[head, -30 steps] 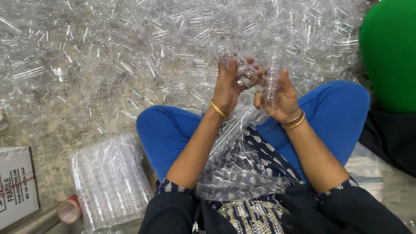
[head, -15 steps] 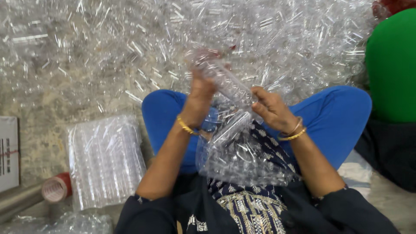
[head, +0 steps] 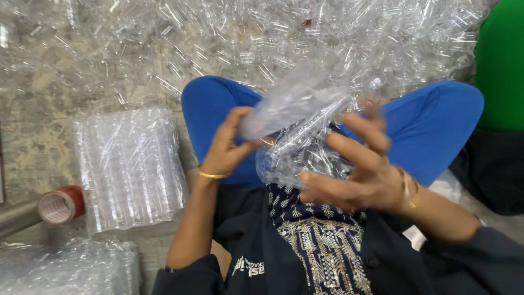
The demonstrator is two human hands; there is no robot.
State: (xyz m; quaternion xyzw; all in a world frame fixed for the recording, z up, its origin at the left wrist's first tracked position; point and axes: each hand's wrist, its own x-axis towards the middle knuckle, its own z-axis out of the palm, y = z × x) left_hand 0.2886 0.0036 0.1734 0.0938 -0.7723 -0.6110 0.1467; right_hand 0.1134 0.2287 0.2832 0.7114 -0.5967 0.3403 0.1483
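I sit cross-legged on the floor in blue trousers. My left hand (head: 226, 146) grips the near end of a clear plastic bag (head: 297, 112) filled with small clear plastic tubes, held up over my lap. My right hand (head: 357, 164) is at the bag's other side, fingers spread against its crinkled film. The bag is blurred, and its far end hides part of my right fingers. A wide heap of loose clear tubes (head: 180, 43) covers the floor beyond my knees.
A packed, sealed bag of clear tubes (head: 128, 164) lies at my left, another (head: 65, 270) at the lower left corner. A red roll of tape (head: 60, 204) rests beside a grey pipe. A person in green (head: 499, 65) sits at the right.
My hands have come down from the heap toward my lap, bringing the bag of tubes closer to the camera. The right hand's fingers have spread against the film.
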